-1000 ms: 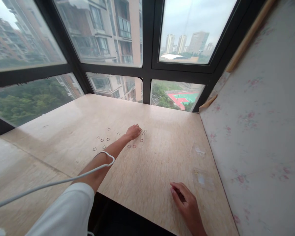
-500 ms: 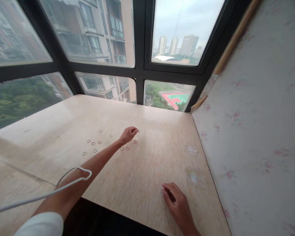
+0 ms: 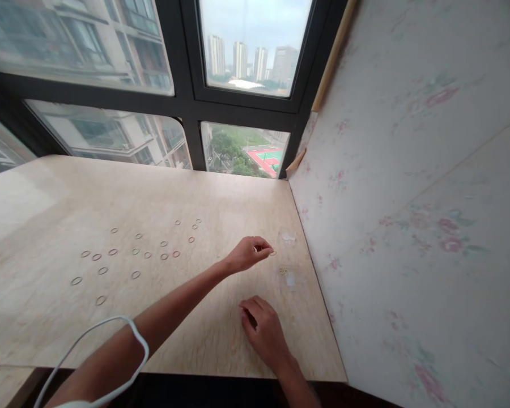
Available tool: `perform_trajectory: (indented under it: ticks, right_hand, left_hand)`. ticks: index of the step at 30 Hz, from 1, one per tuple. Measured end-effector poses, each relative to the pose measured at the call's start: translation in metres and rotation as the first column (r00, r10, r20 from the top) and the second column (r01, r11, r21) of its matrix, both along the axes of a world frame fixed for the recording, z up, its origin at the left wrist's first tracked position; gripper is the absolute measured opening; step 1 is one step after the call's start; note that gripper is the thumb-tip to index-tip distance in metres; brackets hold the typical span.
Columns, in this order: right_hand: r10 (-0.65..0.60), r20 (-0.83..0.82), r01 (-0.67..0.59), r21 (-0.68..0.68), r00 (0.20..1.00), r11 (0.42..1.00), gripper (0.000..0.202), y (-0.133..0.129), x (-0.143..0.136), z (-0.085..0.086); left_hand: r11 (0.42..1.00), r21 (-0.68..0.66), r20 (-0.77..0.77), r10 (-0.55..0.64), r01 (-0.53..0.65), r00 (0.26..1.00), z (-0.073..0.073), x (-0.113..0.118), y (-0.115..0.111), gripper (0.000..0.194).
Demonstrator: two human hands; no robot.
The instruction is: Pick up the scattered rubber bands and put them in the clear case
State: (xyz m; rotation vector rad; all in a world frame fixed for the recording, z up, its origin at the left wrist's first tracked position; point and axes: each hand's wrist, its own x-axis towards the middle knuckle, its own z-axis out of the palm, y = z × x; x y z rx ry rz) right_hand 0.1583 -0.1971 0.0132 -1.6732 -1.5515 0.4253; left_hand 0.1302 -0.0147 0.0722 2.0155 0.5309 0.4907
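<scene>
My left hand (image 3: pixel 250 253) reaches across the pale marbled tabletop (image 3: pixel 221 204), thumb and fingers pinched on a thin yellowish ring (image 3: pixel 273 253). This ring is beside the clear plastic packets at the right. Nearer the front edge, my right hand (image 3: pixel 264 331) rests with its fingers curled and the tips close together; whether they hold anything is hidden. Several thin loose rings lie spread over the left half, among them a dark ring (image 3: pixel 76 281), a green ring (image 3: pixel 135 251) and a red ring (image 3: pixel 176 254).
A clear packet (image 3: pixel 293 281) with small yellow bits and a white label lies near the wall; another clear packet (image 3: pixel 287 238) is behind it. Flowered wallpaper (image 3: pixel 408 170) bounds the right side, dark window frames (image 3: pixel 187 107) the back. A white cable (image 3: pixel 142 345) loops over my left forearm.
My left hand has moved right, from the far rings to beside the packets, with a ring in its fingers. The view has swung right. My right hand keeps its curled pose.
</scene>
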Motion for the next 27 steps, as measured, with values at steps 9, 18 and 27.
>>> perform_trajectory:
  ticks: [9, 18, 27]
  right_hand:
    - [-0.005, -0.075, 0.007, 0.033, 0.997, 0.999, 0.025, 0.003, 0.003, -0.003]
    - [0.021, -0.144, -0.021, 0.001, 0.989, 1.0, 0.024, 0.001, 0.004, 0.005]
    - [0.07, -0.141, -0.073, -0.019, 0.988, 0.997, 0.02, -0.002, 0.006, -0.006]
  left_hand:
    - [0.91, 0.361, -0.155, -0.157, 0.204, 0.975, -0.033, 0.031, -0.03, 0.023]
    - [0.964, 0.263, -0.002, 0.03, -0.029, 1.0, -0.032, -0.013, -0.022, 0.021]
    - [0.884, 0.317, -0.079, 0.386, -0.344, 0.919, -0.062, -0.122, -0.028, 0.025]
